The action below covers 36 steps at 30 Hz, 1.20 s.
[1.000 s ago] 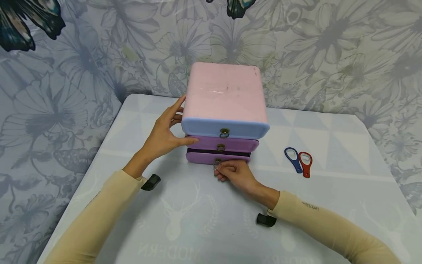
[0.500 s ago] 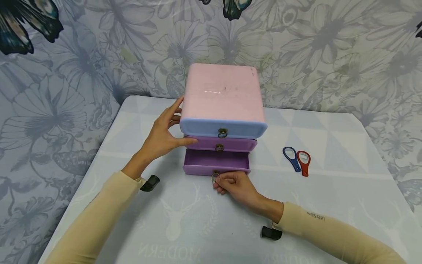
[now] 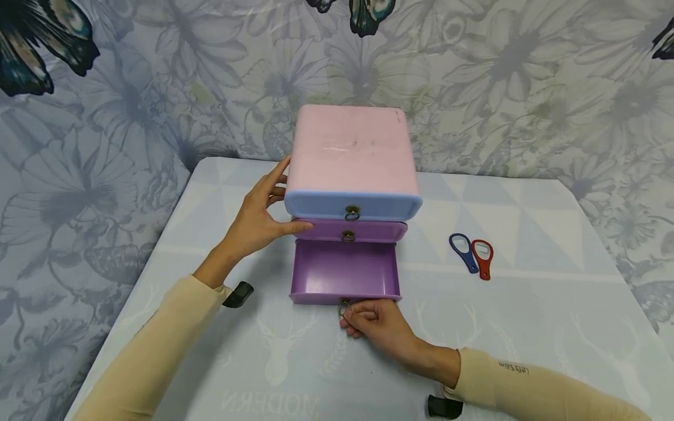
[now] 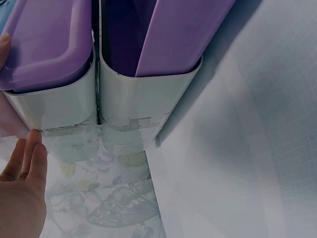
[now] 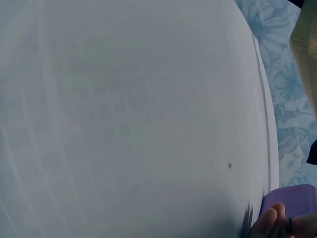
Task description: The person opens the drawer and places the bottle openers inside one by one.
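Note:
A small drawer cabinet with a pink top stands on the table, with a blue top drawer and a purple middle drawer, both closed. Its purple bottom drawer is pulled well out, and its inside shows bare. My right hand pinches the metal ring pull on that drawer's front. On the cabinet's left side lie the straight fingers of my left hand, while its thumb touches the middle drawer's front. The left wrist view shows the fingertips against the pale cabinet side.
Right of the cabinet, two small looped items lie side by side on the table, one blue and one red. Behind the table is a wall with a flower pattern and dark butterfly decorations.
The bottom drawer has slid from nearly closed to far out toward me, with my right hand drawing back on its ring. My left hand has stayed on the cabinet.

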Available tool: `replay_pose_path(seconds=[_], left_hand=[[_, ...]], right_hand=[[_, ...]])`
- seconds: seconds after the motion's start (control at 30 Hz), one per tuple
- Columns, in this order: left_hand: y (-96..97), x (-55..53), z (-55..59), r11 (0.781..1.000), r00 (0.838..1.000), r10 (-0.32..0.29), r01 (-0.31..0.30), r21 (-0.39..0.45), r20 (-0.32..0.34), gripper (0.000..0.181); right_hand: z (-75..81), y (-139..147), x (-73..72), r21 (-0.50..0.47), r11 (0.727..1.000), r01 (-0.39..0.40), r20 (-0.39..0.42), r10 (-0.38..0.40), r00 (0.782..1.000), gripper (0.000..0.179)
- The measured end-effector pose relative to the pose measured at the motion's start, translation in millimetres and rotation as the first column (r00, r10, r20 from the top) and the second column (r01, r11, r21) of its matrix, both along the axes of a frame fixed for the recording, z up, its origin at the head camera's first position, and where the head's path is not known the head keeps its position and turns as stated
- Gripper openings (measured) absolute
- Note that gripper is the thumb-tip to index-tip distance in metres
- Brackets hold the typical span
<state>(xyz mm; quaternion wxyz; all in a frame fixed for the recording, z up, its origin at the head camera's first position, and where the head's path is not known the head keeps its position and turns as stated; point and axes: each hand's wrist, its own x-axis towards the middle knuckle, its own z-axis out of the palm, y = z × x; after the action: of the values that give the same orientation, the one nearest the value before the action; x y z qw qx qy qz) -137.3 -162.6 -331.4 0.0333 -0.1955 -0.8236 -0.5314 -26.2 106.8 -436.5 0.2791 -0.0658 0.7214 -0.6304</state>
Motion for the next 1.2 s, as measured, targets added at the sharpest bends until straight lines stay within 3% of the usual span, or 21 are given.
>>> replay_pose_path(seconds=[0.63,0.87,1.0,1.2], left_hand=[[0.8,0.1,0.5,1.0,1.0,0.011,-0.011,-0.017,-0.004,0.114],[-5.6,-14.1,-22.5,1.0,1.0,0.01,-0.01,0.004,0.003,0.117],[-8.4,-17.0,-27.4,1.0,1.0,0.005,-0.005,0.006,0.0,0.101],[-10.8,-16.9,-30.0,0.999,1.0,-0.009,0.01,0.033,-0.022,0.071]], right_hand=[[-1.9,1,32.3,-0.077,0.997,-0.023,0.005,0.023,1.0,0.027],[0.9,4,34.6,-0.067,0.997,-0.049,0.017,0.05,0.999,0.028],[9.4,8,37.6,-0.043,0.996,-0.074,0.02,0.075,0.997,0.028],[30.1,18,38.1,-0.052,0.993,-0.102,-0.078,0.098,0.992,0.024]])
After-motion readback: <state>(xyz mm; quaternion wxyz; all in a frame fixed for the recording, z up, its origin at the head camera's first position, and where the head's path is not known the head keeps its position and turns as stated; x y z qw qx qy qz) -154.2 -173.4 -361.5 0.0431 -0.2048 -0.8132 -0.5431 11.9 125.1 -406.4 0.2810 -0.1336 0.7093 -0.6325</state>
